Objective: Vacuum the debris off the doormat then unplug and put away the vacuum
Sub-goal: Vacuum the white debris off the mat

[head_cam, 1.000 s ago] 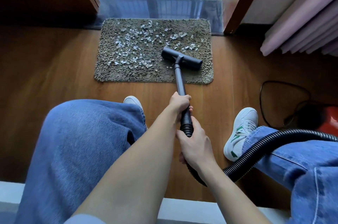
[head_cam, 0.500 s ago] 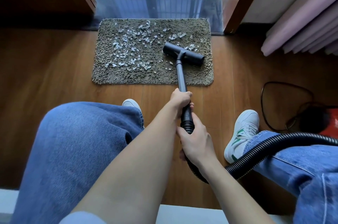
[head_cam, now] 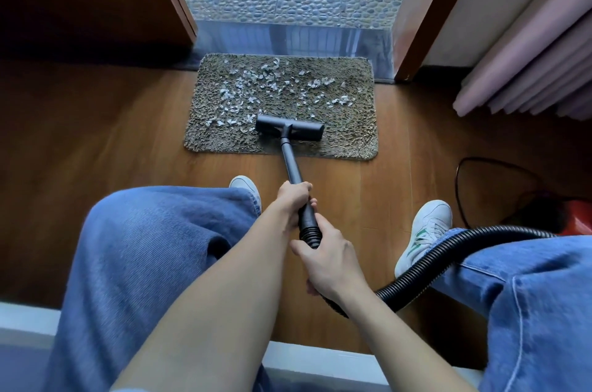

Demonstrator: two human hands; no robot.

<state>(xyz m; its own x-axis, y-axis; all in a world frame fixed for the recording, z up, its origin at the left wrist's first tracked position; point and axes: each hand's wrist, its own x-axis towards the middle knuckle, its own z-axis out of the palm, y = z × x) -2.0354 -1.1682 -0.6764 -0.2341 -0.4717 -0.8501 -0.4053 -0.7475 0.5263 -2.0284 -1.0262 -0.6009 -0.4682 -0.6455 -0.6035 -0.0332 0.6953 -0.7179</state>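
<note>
Most of the debris (head_cam: 272, 89) is sitting on the mat (head_cam: 352, 132) yet, white flecks spread over the far and left parts; the near strip by the nozzle (head_cam: 290, 129) looks pretty clean, so I'd call the vacuuming maybe a quarter done, give or take; the nozzle is flat on the mat near its front edge, roughly centre, with a few flecks just beside its left end. Left hand (head_cam: 294, 198) is wrapped around the wand (head_cam: 293, 167) up front, fingers curled tight on it; right hand (head_cam: 330, 258) is closed around the ribbed cuff just behind, where the hose (head_cam: 448, 250) starts and loops off over the right knee. Hose runs to something red at the right edge, probably the vacuum body (head_cam: 579, 220), though it's half cut off and dark so can't swear to it; a thin black cord (head_cam: 461, 180) lies curled on the floor (head_cam: 96, 135) near it. Unplugging and stowing are both not yet done.
</note>
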